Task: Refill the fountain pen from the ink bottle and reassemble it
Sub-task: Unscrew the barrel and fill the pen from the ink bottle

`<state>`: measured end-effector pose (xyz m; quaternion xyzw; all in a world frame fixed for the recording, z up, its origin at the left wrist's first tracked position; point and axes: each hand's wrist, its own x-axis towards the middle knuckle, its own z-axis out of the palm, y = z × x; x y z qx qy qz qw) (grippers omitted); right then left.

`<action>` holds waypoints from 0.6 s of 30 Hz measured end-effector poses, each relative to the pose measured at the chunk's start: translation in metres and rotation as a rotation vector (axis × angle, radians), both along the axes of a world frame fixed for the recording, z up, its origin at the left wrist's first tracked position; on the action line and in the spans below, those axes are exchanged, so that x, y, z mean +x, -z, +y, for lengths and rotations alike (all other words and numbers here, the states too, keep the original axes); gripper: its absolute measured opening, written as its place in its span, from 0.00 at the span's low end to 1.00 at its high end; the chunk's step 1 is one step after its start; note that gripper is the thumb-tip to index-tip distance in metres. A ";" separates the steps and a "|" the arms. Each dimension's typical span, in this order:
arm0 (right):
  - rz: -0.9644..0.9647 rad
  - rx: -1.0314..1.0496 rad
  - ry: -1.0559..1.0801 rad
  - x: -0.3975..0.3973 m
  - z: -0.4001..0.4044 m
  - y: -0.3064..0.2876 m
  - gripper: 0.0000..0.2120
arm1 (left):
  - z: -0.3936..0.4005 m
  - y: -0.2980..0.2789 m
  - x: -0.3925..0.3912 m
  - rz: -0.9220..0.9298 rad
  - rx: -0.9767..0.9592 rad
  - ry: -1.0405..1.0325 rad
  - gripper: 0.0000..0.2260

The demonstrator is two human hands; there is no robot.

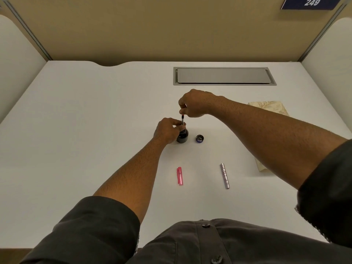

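A small dark ink bottle stands open on the white desk. The pen's thin inner section with its converter stands upright in the bottle's mouth. My left hand grips the bottle's neck and the lower end of that section. My right hand pinches the converter's top end from above. The bottle's cap lies just right of the bottle. A pink pen cap and a silvery pen barrel lie nearer to me on the desk.
A patterned beige cloth lies at the right, partly under my right forearm. A grey cable hatch is set into the desk at the back. Partition walls close in the back and both sides.
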<state>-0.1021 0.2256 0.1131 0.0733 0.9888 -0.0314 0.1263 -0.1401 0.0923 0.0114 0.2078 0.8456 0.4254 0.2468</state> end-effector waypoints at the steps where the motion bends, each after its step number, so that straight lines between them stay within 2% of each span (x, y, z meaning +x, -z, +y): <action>1: -0.004 0.004 0.008 0.000 0.000 0.000 0.10 | 0.000 0.000 0.000 0.000 0.004 0.000 0.09; 8: -0.015 0.021 0.033 -0.002 -0.002 0.001 0.16 | -0.001 0.000 0.000 -0.010 0.013 -0.001 0.07; 14: 0.023 -0.027 -0.019 0.000 0.002 0.001 0.06 | -0.001 0.000 0.000 -0.009 0.016 0.004 0.08; 18: 0.005 -0.003 0.005 0.000 0.000 0.002 0.10 | -0.001 -0.001 0.000 -0.005 0.011 0.003 0.08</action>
